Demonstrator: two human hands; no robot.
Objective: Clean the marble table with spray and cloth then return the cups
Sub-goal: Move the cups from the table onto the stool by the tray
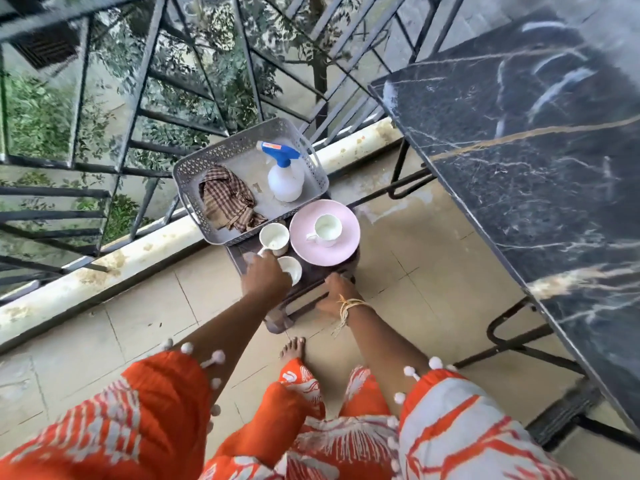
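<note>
From up here I see the three white cups on a small dark stool (311,292) that stands on the tiled floor just left of the marble table (540,161). One cup (327,229) sits upright on a pink plate (346,249) at the stool's right side; a second cup (274,239) stands beside the plate, touching the grey basket's near corner; a third cup (291,269) lies nearest me, partly hidden by my left hand (265,277). That hand reaches down over the second and third cups with its fingers curled toward the second cup's handle, but I cannot tell whether they actually grip it. My right hand (337,292) rests on the stool's front edge, fingers bent over it as if holding the rim; a yellow thread band circles that wrist. Behind the cups, the grey perforated basket (194,168) holds the white spray bottle with a blue trigger (284,174), standing upright, and the brown checked cloth (227,199), crumpled beside it. The dark marble top shows white veins. A black metal railing (138,98) runs beyond the ledge.
</note>
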